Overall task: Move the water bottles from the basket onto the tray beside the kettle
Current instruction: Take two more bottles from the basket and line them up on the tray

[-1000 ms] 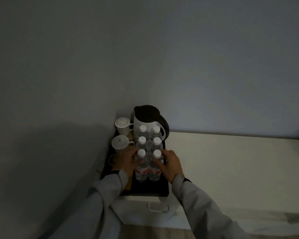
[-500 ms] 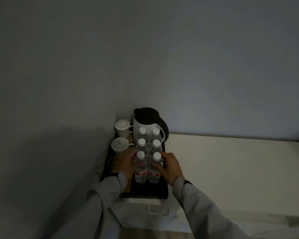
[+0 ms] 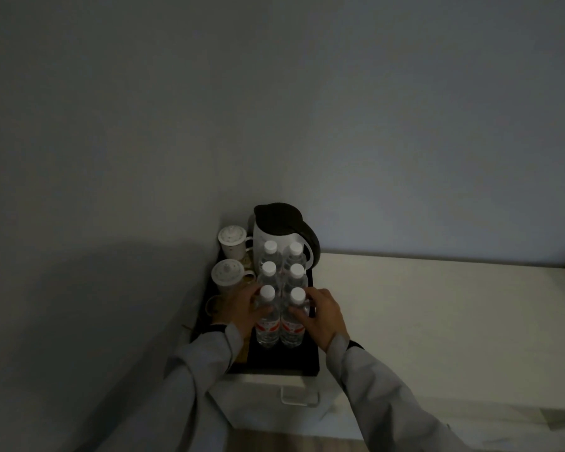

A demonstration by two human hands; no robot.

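Several clear water bottles with white caps stand in two rows on the dark tray [image 3: 284,363], in front of the white kettle [image 3: 274,236] with its black lid. My left hand [image 3: 240,309] wraps the front left bottle [image 3: 267,324] from the left. My right hand [image 3: 320,316] wraps the front right bottle [image 3: 293,326] from the right. Both front bottles stand upright with red labels, touching each other. The basket is not in view.
Two lidded white cups [image 3: 230,241] [image 3: 225,278] stand at the tray's left side against the wall corner. The tray sits on a white counter [image 3: 437,321] that stretches right. A white handle [image 3: 299,398] sticks out below the counter's front edge.
The view has shifted slightly; both hands stay around the two front bottles and have slid a little lower on them.
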